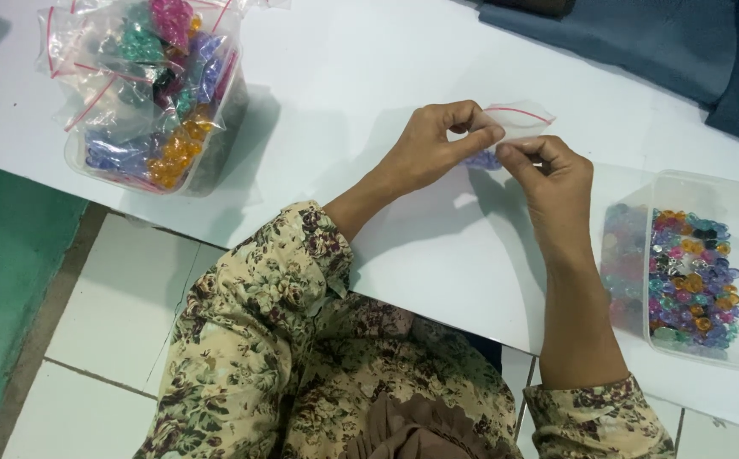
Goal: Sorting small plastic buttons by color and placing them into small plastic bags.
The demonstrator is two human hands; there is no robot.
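1. A small clear plastic zip bag with a red seal line (518,121) is held above the white table (344,76), near the middle of the view, between both hands.
2. The left hand (433,144) is closed on the bag's left edge, with the thumb and forefinger pinched together at the top of the bag.
3. The right hand (556,183) is closed on the bag from below and to the right; its fingertips (514,153) are pressed together on the plastic, just beside those of the left hand.
4. A few violet plastic beads (484,160) are seen at the bottom of the bag, partly hidden behind the fingers.
5. A clear rectangular plastic tub of loose mixed-colour beads (696,272) is set on the table to the right of the right forearm, well apart from the bag.
6. A second clear plastic tub piled with filled zip bags of sorted beads (152,93) is placed at the far left of the table, in purple, orange, green and pink.
7. Dark blue cloth (641,38) is laid across the upper right corner of the table.
8. Floral long sleeves (259,297) are worn on both arms, and white floor tiles (106,340) are seen below the table edge.
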